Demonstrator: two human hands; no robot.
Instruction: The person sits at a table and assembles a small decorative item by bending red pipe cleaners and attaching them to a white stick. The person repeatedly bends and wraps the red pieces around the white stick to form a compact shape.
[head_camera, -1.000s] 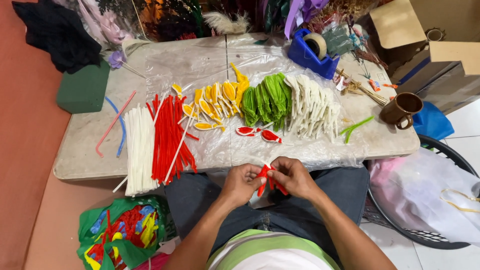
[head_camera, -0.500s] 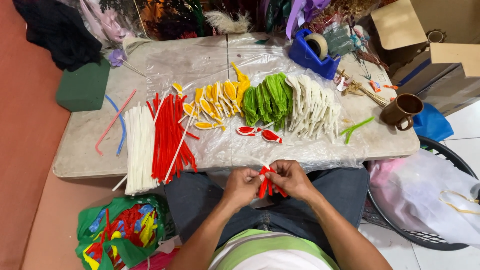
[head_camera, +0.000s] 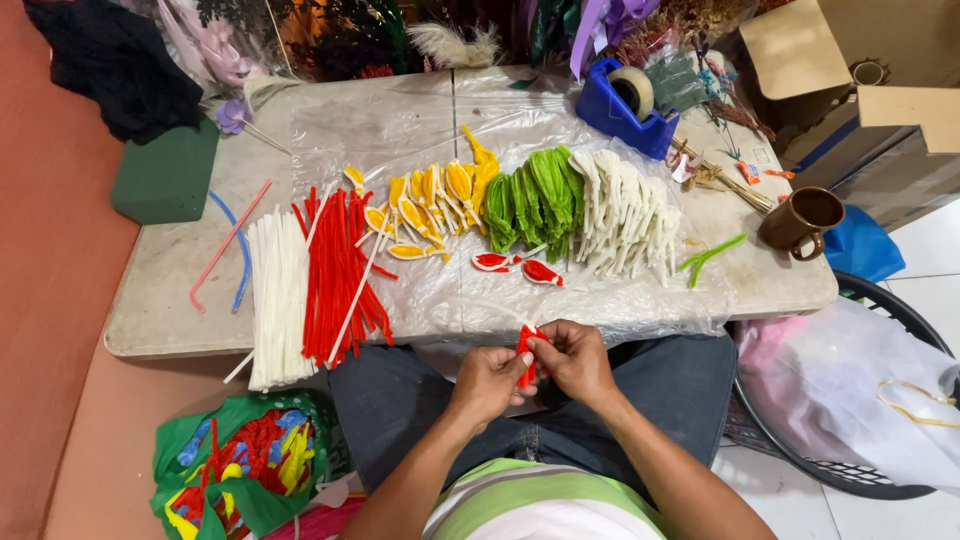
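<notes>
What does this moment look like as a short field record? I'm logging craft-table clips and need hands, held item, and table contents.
left hand: pinches the red pipe cleaner from the left
right hand: grips the same piece from the right
held item: red pipe cleaner, bent, above the lap
table: covered by clear plastic sheet
straight stems: white bundle, red bundle
shaped pieces: yellow, green, white, two red petals
right edge: brown mug
back: blue tape dispenser
</notes>
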